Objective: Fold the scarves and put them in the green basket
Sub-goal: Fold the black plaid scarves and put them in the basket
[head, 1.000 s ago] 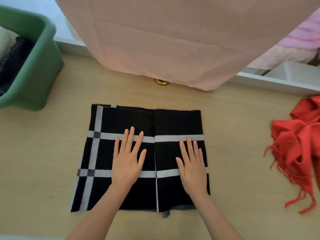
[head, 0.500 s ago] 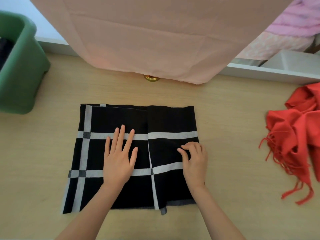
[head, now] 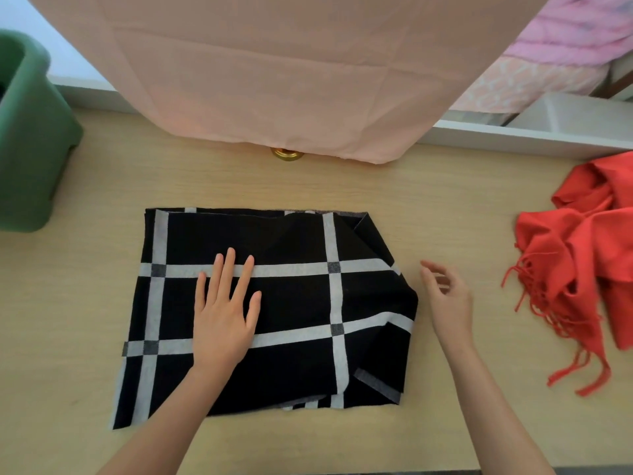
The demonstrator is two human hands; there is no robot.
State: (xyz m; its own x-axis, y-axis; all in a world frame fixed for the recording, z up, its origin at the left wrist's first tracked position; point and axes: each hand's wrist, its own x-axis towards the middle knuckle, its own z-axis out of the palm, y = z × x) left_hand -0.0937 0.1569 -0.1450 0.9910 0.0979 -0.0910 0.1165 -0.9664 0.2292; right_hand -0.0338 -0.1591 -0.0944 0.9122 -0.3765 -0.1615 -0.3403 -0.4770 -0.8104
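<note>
A single wide-angle view from the person's head looks forward and steeply down onto the tabletop [head: 445,200], close above it. Both forearms enter from the bottom edge, so the left hand [head: 224,310] and right hand [head: 445,303] fall in the lower middle, with the black checked scarf [head: 291,303] filling the centre. The green basket [head: 30,149] is cut by the left edge, the red scarf [head: 582,262] by the right, and a pink cloth [head: 291,73] hangs across the top.
</note>
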